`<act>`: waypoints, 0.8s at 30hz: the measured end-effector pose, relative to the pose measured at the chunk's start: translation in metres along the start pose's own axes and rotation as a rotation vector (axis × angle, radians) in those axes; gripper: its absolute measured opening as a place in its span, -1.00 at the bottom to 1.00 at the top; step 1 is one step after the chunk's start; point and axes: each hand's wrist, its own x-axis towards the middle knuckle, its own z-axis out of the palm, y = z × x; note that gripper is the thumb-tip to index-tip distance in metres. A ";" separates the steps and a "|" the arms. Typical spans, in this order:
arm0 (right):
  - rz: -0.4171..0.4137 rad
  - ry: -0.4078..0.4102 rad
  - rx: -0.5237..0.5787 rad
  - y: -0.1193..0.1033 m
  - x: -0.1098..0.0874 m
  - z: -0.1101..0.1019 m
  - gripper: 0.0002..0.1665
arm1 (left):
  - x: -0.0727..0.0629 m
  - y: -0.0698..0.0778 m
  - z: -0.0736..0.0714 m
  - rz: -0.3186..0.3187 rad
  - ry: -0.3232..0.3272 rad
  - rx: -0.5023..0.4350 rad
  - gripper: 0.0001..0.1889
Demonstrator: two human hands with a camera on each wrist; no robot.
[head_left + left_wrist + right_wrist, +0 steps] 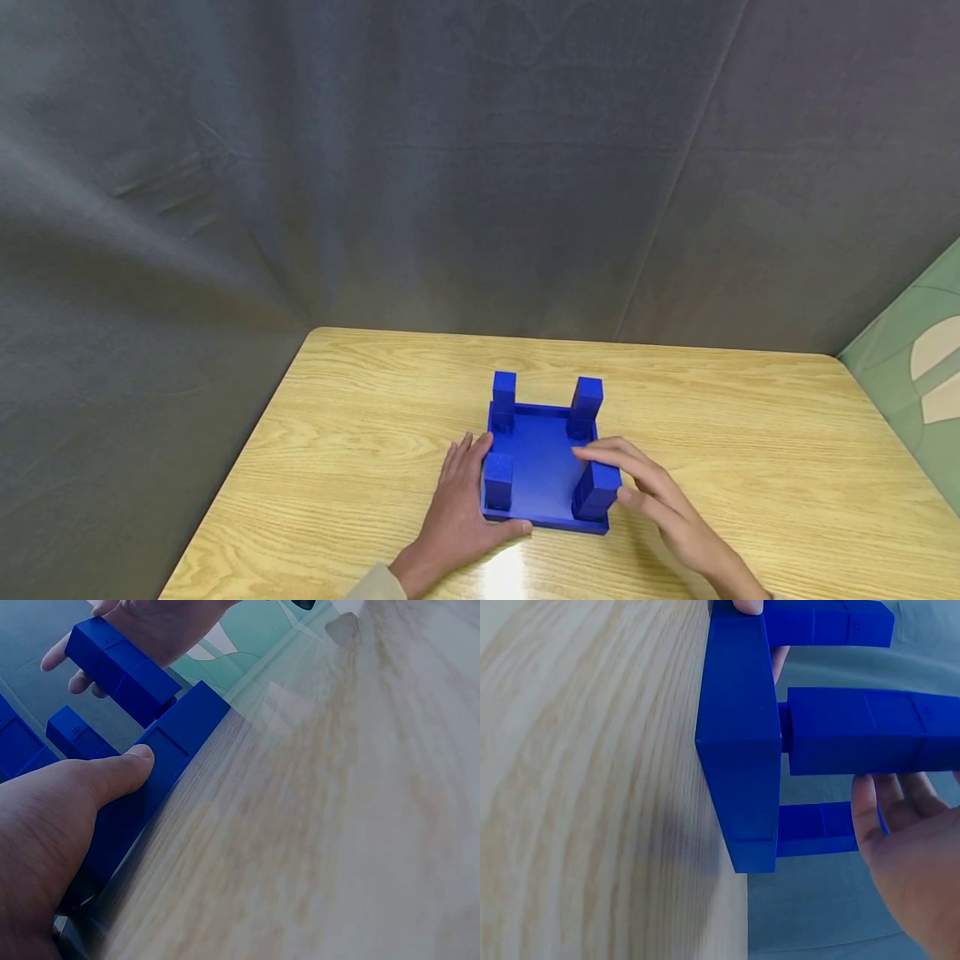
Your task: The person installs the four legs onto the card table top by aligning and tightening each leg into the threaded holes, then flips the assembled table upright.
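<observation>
A shallow blue square base (542,475) with a raised rim lies on the table, with an upright blue post at each corner. My left hand (459,512) grips its near left corner, thumb against the front wall and fingers along the left side, beside the near left post (498,482). At the near right post (597,492) is my right hand (667,508), thumb at its right side and index finger loosely extended behind it. A narrow neck shows between that post and the base (739,697) in the right wrist view.
Two more posts, the far left post (504,400) and the far right post (585,408), rise from the back corners. Beneath is a light wood-grain table (360,433). A grey curtain (480,167) hangs behind it, and a green patterned cloth (922,367) lies along the right.
</observation>
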 end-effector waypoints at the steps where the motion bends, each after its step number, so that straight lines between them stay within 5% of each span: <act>1: -0.010 -0.012 0.013 0.001 0.000 -0.001 -0.26 | 0.000 0.000 0.000 0.000 0.000 0.002 0.35; 10: -0.004 0.010 0.068 0.004 -0.001 -0.002 -0.39 | 0.000 -0.001 0.000 -0.003 -0.003 0.002 0.35; 24: 0.103 0.237 -0.225 0.003 0.000 0.007 -0.45 | 0.001 0.000 0.000 -0.024 -0.015 0.001 0.35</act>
